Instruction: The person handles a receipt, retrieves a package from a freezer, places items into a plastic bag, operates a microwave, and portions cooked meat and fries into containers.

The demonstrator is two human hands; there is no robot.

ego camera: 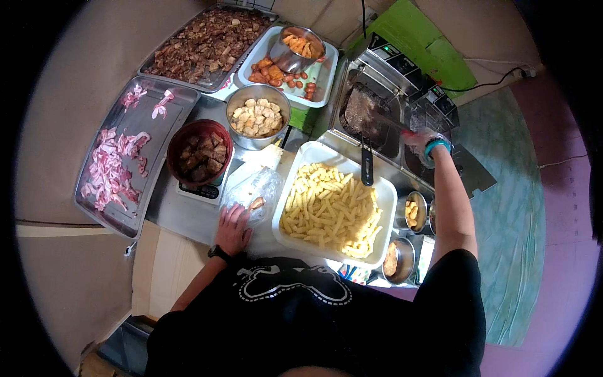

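My right hand (420,145), in a clear plastic glove with a teal band at the wrist, grips a red-handled utensil (395,124). Its far end reaches into the wire fry basket (358,101), where pale bubbling oil hides the contents. This basket sits in the left well of a steel deep fryer (335,123), and its black handle (367,167) projects over a white tub (294,235) of crinkle-cut fries (330,207). My left hand (232,231) lies on the counter, fingers at the edge of a clear plastic bag (256,188) with a small brown piece (256,203) on it.
A brown bowl (176,174) of meat chunks stands on a digital scale (200,191). Around it are a metal pot (245,141) of pale pieces, a tray (155,113) of raw pink meat, a tray (212,42) of brown meat and a white tub (325,92). Small metal containers (406,264) stand right.
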